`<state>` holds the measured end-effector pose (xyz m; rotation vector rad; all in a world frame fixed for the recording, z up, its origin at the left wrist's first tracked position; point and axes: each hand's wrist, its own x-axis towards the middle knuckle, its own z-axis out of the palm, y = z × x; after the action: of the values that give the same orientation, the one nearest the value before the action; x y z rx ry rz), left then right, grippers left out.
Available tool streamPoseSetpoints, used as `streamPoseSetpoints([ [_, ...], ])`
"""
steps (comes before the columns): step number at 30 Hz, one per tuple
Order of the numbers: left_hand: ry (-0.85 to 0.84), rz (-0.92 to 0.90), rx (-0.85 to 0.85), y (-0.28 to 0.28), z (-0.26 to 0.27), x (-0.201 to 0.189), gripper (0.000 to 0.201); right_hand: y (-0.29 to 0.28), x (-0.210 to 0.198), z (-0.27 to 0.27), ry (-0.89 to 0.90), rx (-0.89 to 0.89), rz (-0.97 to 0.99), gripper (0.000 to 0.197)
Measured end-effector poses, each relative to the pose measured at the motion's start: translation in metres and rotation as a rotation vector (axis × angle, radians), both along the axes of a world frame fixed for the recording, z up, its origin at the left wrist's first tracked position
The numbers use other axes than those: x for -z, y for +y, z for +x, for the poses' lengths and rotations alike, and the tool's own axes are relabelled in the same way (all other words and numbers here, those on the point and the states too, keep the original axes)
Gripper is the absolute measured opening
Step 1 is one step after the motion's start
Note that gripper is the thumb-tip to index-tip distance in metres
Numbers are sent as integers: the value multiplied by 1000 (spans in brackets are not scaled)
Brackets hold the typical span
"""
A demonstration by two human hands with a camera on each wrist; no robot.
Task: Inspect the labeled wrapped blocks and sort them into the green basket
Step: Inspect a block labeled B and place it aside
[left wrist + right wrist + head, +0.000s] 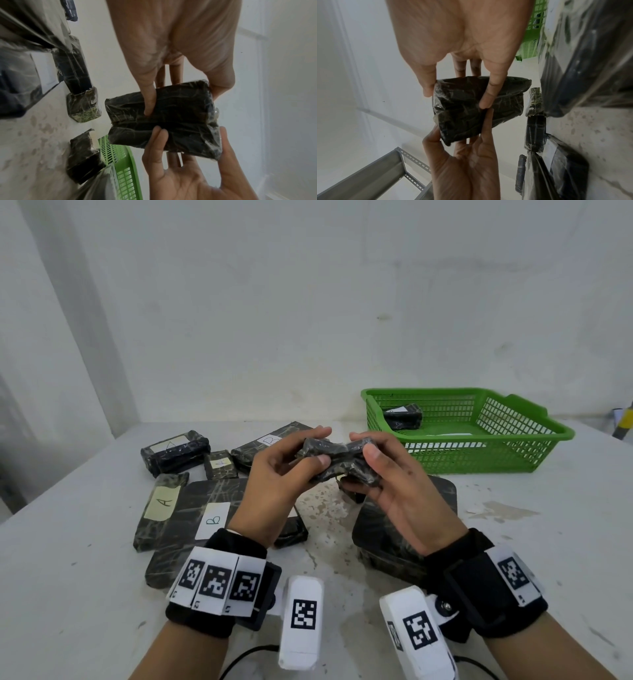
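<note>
Wrist cameras low in frame; you're pinching a wrapped block (337, 461) at mid-frame, left hand (274, 477) and right hand (394, 481) each gripping an end. No label showing yet, so you're inspecting: rotate it, then green basket (534, 436), upper right.

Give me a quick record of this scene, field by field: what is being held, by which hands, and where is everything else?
held item: small wrapped block, dark plastic wrap, above the table; no label visible on the sides shown
left hand: grip on the block's left end
right hand: grip on the block's right end
green basket: far right on the table, one wrapped block inside
still on the table: several wrapped blocks, among them a long block labelled A and a flat block labelled B
</note>
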<state>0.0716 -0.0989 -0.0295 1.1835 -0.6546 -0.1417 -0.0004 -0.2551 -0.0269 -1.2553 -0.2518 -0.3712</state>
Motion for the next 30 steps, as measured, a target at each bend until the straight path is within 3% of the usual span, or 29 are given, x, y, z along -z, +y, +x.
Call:
streamPoseSetpoints([
  [8,4,-59,47,4,2,-2,47,0,0,-1,-20,-34,11,66],
  [16,17,-72,94,5,3,-2,50,0,0,-1,-5,10,-32,36],
  [21,27,-48,82,2,2,0,45,-2,4,0,11,96,-125,60],
  [25,-6,8,20,1,4,2,41,0,8,2,-4,191,-184,49],
  [30,23,-13,85,1,1,1,47,-2,8,4,20,160,-142,56],
])
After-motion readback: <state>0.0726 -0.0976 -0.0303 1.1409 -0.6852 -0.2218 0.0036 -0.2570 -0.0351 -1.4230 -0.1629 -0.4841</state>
